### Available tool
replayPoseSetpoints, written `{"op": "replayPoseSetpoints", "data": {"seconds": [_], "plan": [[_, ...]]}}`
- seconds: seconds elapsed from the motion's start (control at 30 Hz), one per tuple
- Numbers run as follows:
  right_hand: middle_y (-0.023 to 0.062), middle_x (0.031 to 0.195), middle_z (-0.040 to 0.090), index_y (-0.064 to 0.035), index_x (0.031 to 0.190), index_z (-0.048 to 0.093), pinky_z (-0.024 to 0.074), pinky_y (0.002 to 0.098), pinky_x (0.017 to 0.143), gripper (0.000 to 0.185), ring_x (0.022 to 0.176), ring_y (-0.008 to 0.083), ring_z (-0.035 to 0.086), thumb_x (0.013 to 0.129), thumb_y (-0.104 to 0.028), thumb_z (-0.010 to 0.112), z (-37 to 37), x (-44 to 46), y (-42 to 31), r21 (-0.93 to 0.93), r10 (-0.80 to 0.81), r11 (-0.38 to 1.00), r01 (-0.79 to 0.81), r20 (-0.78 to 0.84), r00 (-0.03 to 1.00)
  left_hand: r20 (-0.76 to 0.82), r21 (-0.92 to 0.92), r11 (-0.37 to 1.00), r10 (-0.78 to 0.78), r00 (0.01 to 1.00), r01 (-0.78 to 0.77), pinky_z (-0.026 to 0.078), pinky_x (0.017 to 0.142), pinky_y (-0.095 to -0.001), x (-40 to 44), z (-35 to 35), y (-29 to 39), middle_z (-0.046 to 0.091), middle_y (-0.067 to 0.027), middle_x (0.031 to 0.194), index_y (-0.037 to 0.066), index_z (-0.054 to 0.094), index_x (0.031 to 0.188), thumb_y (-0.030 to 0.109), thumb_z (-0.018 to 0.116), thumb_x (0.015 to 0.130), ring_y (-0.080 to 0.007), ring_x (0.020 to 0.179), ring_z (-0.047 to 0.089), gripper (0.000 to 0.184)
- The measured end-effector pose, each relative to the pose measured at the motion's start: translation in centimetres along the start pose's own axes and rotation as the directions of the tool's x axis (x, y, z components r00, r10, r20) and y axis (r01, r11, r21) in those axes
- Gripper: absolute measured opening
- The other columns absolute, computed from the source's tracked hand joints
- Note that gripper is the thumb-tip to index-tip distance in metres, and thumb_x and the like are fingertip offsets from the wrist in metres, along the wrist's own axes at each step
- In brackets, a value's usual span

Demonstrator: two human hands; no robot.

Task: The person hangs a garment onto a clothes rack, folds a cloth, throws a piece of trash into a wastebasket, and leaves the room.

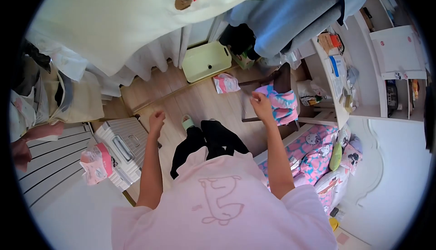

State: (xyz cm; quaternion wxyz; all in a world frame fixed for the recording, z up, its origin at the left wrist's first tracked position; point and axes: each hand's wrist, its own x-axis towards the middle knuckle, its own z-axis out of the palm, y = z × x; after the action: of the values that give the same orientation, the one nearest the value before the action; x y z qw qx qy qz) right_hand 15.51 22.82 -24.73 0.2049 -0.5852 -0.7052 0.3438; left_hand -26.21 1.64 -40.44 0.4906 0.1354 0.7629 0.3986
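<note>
My left hand (156,123) hangs in the air over the wooden floor, its fingers loosely curled with nothing visible in them. A silver-white suitcase (120,143) stands to its left. My right hand (262,106) is raised in front of a chair draped with a pink and blue patterned cloth (282,104). Its fingers are bent, with a small gap to the thumb, and it holds nothing. Whether it touches the cloth I cannot tell. A pink and white package (226,83) lies on the floor ahead, beside a pale green basin (206,62).
A cream garment (136,9) and a blue-grey garment (286,18) hang overhead. To the right are a white desk (334,86) with shelves and a bed with pink patterned bedding (313,152). A pink and white bag (96,163) lies on the suitcase; clothes (68,91) hang at left.
</note>
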Motion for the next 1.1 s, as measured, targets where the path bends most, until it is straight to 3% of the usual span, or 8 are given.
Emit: {"op": "replayPoseSetpoints", "data": {"seconds": [0.17, 0.27, 0.5, 0.7, 0.8, 0.93, 1.0, 1.1], "plan": [[0.0215, 0.108, 0.068, -0.0015, 0.118, 0.064, 0.0556, 0.0387, 0.081, 0.037, 0.091, 0.0310, 0.070, 0.086, -0.020, 0.067, 1.2, -2.8, 4.1, -0.001, 0.080, 0.997, -0.081, 0.107, 0.991, 0.004, -0.019, 0.999, -0.036, 0.999, 0.036, 0.050, 0.079, -0.0345, -3.9, 2.2, -0.8, 0.066, -0.0011, 0.107, 0.011, 0.063, 0.122, 0.028, 0.062, 0.095, -0.0148, 0.094, 0.064, 0.032], [0.0213, 0.109, 0.067, -0.0015, 0.118, 0.064, 0.0553, 0.0396, 0.080, 0.037, 0.088, 0.0308, 0.069, 0.086, -0.020, 0.067, 1.5, -4.5, 5.5, 0.008, 0.021, 1.000, -0.023, 0.137, 0.990, -0.017, -0.002, 0.999, -0.040, 0.999, 0.040, 0.051, 0.080, -0.0333, -5.2, 2.3, -1.1, 0.066, -0.0019, 0.108, 0.010, 0.062, 0.122, 0.028, 0.062, 0.095, -0.0149, 0.095, 0.064, 0.033], [0.0213, 0.112, 0.065, -0.0024, 0.118, 0.063, 0.0542, 0.0415, 0.081, 0.035, 0.088, 0.0317, 0.067, 0.086, -0.017, 0.067, 0.5, -9.4, 12.8, 0.087, 0.148, 0.982, -0.168, 0.204, 0.968, -0.082, -0.021, 1.000, -0.015, 0.997, 0.013, 0.049, 0.073, -0.0288, -8.9, 6.4, -2.8, 0.066, -0.0044, 0.104, 0.007, 0.063, 0.117, 0.023, 0.064, 0.094, -0.0143, 0.093, 0.064, 0.028], [0.0210, 0.106, 0.066, -0.0024, 0.115, 0.065, 0.0551, 0.0414, 0.079, 0.031, 0.086, 0.0333, 0.068, 0.086, -0.014, 0.067, -1.8, -13.5, 19.0, 0.148, 0.191, 0.970, -0.194, 0.038, 0.981, 0.090, 0.042, 0.997, -0.063, 0.994, 0.059, 0.050, 0.077, -0.0295, -14.7, 16.0, -3.8, 0.067, -0.0046, 0.103, 0.007, 0.065, 0.115, 0.016, 0.062, 0.095, -0.0146, 0.091, 0.065, 0.022], [0.0206, 0.107, 0.066, -0.0031, 0.114, 0.066, 0.0553, 0.0413, 0.079, 0.030, 0.087, 0.0328, 0.069, 0.086, -0.015, 0.068, -2.6, -14.4, 20.2, 0.105, 0.249, 0.962, -0.253, 0.052, 0.967, 0.220, 0.213, 0.968, 0.081, 0.972, -0.129, 0.050, 0.076, -0.0272, -16.1, 18.1, -4.4, 0.066, -0.0022, 0.104, 0.008, 0.066, 0.114, 0.019, 0.063, 0.095, -0.0134, 0.092, 0.065, 0.022], [0.0196, 0.113, 0.066, -0.0005, 0.114, 0.065, 0.0542, 0.0444, 0.083, 0.034, 0.091, 0.0359, 0.068, 0.085, -0.019, 0.070, -2.3, -14.2, 19.5, 0.136, 0.233, 0.962, -0.239, 0.056, 0.971, 0.169, 0.206, 0.954, 0.185, 0.968, -0.218, 0.050, 0.075, -0.0264, -16.5, 17.9, -4.2, 0.069, -0.0054, 0.098, 0.004, 0.067, 0.109, 0.014, 0.063, 0.093, -0.0136, 0.087, 0.064, 0.020], [0.0206, 0.113, 0.065, 0.0022, 0.110, 0.064, 0.0525, 0.0470, 0.085, 0.036, 0.094, 0.0386, 0.066, 0.084, -0.021, 0.072, -2.5, -13.0, 17.8, 0.063, 0.226, 0.974, -0.219, -0.379, 0.898, 0.109, 0.167, 0.977, 0.118, 0.987, -0.135, 0.050, 0.074, -0.0268, -16.7, 17.0, -2.8, 0.069, -0.0052, 0.097, 0.004, 0.067, 0.109, 0.015, 0.063, 0.093, -0.0134, 0.086, 0.065, 0.020], [0.0227, 0.112, 0.065, 0.0046, 0.105, 0.064, 0.0499, 0.0494, 0.087, 0.038, 0.098, 0.0415, 0.064, 0.082, -0.024, 0.075, -3.6, -9.8, 17.5, 0.059, 0.326, 0.893, -0.445, -0.769, 0.551, 0.079, 0.174, 0.980, 0.082, 0.993, -0.095, 0.050, 0.073, -0.0272, -15.8, 15.5, -1.6, 0.069, -0.0049, 0.097, 0.004, 0.067, 0.109, 0.018, 0.062, 0.094, -0.0132, 0.087, 0.065, 0.022]]}}
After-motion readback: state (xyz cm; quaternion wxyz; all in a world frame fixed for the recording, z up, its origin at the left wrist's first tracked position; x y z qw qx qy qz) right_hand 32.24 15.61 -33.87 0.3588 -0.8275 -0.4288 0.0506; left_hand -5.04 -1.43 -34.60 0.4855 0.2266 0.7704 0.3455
